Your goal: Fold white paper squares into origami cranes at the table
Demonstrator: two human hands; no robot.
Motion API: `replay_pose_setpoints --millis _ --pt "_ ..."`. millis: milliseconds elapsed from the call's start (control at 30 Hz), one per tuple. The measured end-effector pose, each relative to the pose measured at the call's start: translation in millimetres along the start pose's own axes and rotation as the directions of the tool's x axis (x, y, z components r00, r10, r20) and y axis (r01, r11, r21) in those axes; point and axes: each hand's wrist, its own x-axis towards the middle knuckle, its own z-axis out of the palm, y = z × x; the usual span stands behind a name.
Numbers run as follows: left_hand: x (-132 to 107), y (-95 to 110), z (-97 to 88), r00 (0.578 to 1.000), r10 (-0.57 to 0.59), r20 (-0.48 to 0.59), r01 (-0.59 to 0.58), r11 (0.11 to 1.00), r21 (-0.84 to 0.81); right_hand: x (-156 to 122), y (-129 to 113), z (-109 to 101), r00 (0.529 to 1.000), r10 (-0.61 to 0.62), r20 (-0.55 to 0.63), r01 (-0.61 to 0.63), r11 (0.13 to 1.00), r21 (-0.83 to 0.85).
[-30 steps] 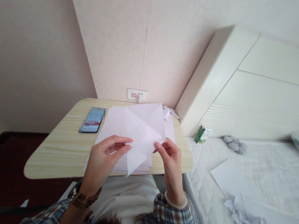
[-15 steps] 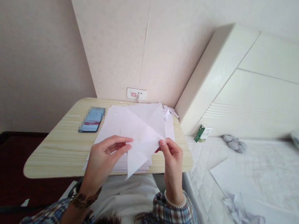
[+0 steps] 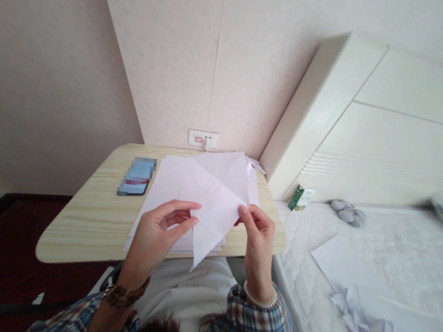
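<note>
A folded sheet of white paper (image 3: pixel 216 213) is held above the front of the table, one pointed corner hanging down past the table edge. My left hand (image 3: pixel 165 223) pinches its left edge between thumb and fingers. At the right corner, my right hand (image 3: pixel 256 228) grips the paper with the thumb on top; the fingers behind are partly hidden. Beneath it lies a stack of white paper (image 3: pixel 167 181), partly covered by the held sheet.
A phone (image 3: pixel 137 176) lies on the wooden table (image 3: pixel 74 224), left of the stack. A wall socket (image 3: pixel 203 138) sits behind. On the bed (image 3: pixel 300 249) at right are a green-white carton (image 3: pixel 301 198), a grey soft item (image 3: pixel 348 212) and folded papers (image 3: pixel 375 327).
Both hands have shifted slightly to the right with the folded paper, and its surface looks flatter. The hanging point has dropped a little.
</note>
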Motion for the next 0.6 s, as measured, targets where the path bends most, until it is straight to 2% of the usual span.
replay_pose_setpoints --millis 100,233,467,600 --pt "0.0 0.7 1.1 1.0 -0.017 -0.016 0.017 1.0 0.005 0.9 0.2 0.4 1.0 0.024 0.012 -0.025 0.999 0.042" --pt "-0.4 1.5 1.7 0.998 -0.026 -0.054 0.028 0.999 0.03 1.4 0.1 1.7 0.987 0.113 0.114 -0.126 0.984 0.122" --pt "-1.5 3.6 3.7 0.992 -0.036 -0.117 0.038 0.999 0.019 -0.8 -1.3 6.6 0.906 0.22 0.36 -0.284 0.95 0.133" --pt "-2.5 3.5 6.9 0.987 -0.031 -0.156 0.028 0.999 -0.021 -0.6 0.2 10.2 0.927 0.2 0.319 -0.253 0.958 0.137"
